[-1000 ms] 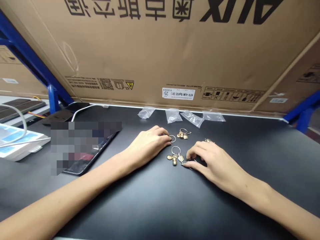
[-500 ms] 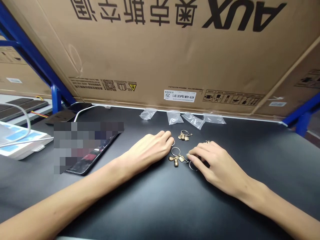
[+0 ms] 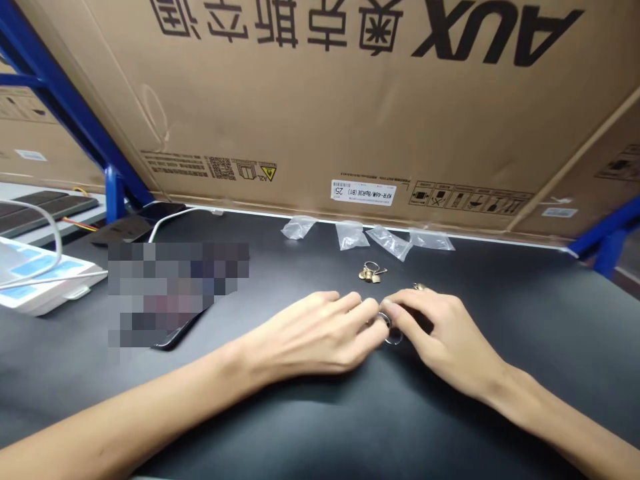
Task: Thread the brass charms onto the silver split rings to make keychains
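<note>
- Head view: near metal ring (image 3: 385,319) sits in the gap between your two hands, over the middle of the black surface (image 3: 320,433).
- Left hand (image 3: 325,333): palm down, fingers curled, reaching toward the right edge of the surface. Your finger ends meet the ring's left side; the tips are hidden, so cannot tell whether they grip it.
- Right hand (image 3: 445,333): thumb and forefinger drawn close together at the ring's upper right. Cannot tell whether they pinch anything.
- Key relation: ring lies directly ahead of your left fingers, just below your right thumb tip. Both hands about equally near.
- Axis: a loop, so no long axis to read; its tilt is unclear.
- Second ring (image 3: 393,343): slightly toward the near edge, beside your right thumb, partly covered by it.
- Beyond your fingers, toward the far edge: keyring with charms (image 3: 369,275), well clear of both hands; its slim charm points rightward.
- Small metal piece (image 3: 419,287): just past your right knuckles, mostly hidden.
- Clear plastic bags (image 3: 352,235): four, along the far edge.
</note>
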`<state>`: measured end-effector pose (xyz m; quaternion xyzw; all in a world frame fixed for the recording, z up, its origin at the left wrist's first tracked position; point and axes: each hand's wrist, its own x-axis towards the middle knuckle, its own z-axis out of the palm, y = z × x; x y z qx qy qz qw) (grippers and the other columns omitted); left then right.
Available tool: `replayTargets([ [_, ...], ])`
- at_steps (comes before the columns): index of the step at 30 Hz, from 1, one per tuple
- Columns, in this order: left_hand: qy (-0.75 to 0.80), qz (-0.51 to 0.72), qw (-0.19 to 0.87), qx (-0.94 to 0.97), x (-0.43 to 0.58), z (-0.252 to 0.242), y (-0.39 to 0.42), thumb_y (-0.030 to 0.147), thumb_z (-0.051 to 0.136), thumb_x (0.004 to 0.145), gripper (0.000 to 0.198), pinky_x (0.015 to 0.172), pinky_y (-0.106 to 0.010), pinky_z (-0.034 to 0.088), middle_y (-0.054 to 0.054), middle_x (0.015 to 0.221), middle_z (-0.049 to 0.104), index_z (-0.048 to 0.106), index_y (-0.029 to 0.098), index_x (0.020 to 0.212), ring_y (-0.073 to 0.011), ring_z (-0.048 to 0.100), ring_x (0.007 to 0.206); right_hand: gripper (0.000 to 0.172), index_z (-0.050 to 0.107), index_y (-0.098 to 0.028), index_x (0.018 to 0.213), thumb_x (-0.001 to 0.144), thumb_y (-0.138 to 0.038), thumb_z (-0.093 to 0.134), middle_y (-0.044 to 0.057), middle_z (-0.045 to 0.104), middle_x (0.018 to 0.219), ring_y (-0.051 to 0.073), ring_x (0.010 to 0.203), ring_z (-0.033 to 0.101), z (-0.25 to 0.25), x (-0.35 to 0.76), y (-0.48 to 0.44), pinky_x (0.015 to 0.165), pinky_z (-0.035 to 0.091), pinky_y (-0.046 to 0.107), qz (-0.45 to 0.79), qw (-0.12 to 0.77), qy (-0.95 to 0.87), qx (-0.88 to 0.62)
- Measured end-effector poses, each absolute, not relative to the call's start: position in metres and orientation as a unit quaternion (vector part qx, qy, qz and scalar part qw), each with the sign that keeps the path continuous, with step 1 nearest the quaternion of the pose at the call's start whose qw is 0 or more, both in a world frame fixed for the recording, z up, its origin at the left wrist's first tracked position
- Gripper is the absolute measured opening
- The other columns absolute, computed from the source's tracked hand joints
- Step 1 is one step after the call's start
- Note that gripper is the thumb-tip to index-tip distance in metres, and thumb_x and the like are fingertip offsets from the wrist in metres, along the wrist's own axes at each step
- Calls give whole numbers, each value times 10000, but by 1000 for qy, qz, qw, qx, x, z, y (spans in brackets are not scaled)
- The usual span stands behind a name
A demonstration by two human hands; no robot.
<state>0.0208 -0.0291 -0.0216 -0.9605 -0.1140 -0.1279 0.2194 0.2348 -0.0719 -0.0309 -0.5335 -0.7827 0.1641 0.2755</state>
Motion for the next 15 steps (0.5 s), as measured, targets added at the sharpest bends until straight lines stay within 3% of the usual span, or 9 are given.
replayTargets([
  [5,-107,-198,219,-949,19,-20,-34,123,385,969,224,571,-260,449,-32,839,642,600,164,922,-146,554,662,247,723,-243,936,961,-391,528,-6,737,866,163,779,655,-27,234,-70,742,486,287,306,293,-740,-523],
  [9,-146,-179,187,-955,16,-20,-32,135,350,981,280,613,-260,480,-43,922,686,621,203,965,-149,605,703,276,715,-209,983,901,-450,609,20,742,831,177,734,674,-27,238,-66,673,532,282,397,333,-683,-515],
  [11,-207,-206,79,-953,17,-23,-32,161,383,977,236,618,-256,492,-41,976,685,605,215,1033,-135,617,700,253,708,-211,993,892,-429,629,32,749,876,189,765,690,-29,240,-65,696,550,296,386,362,-678,-510],
  [15,-328,-298,-215,-870,23,-27,-32,239,512,938,187,627,-212,504,-21,996,665,583,204,1108,-100,614,708,131,696,-242,992,900,-316,638,22,748,932,191,814,698,-31,240,-69,757,561,311,249,399,-723,-506],
])
